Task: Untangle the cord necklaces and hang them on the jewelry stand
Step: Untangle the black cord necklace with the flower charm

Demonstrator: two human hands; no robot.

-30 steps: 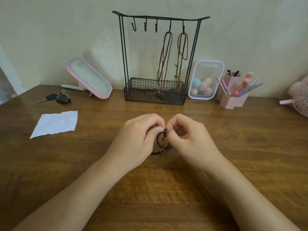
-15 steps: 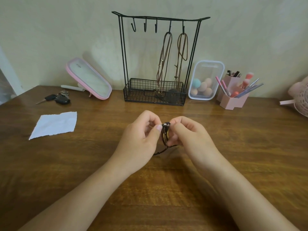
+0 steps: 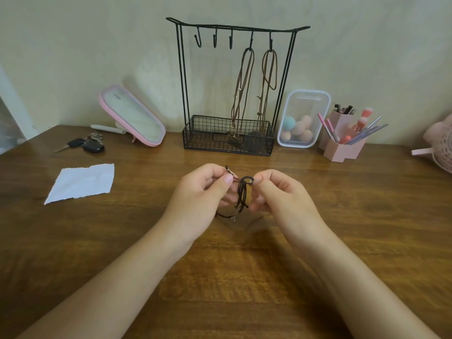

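Just above the wooden bench, both hands work the black cord necklace, which hangs bunched between them, its lowest strand and a small metal fitting trailing under the left palm. The left hand pinches one strand between thumb and forefinger, and the right hand pinches the small loop at the top of the bunch. Half a second ago the fingertips were pressed together with the bunch squeezed between them. Now the hands have drawn slightly apart, and a short run of cord, its metal end poking up past the left forefinger, stretches from the loop toward the left hand. I judge that a strand is being fed out through the loop, so the tangle is loosening but not yet undone, and hanging must wait. Well to the left of the hands lies a white torn-edged sheet, with car keys beyond it and a pink-framed mirror leaning farther back; a small oval mark on its frame is too small to read. Straight beyond the hands stands the black wire jewelry stand, with two brown cord necklaces on its two right-side hooks and three hooks free. Beyond the right hand are a clear box of makeup sponges and a pink brush holder; neither shows legible writing.
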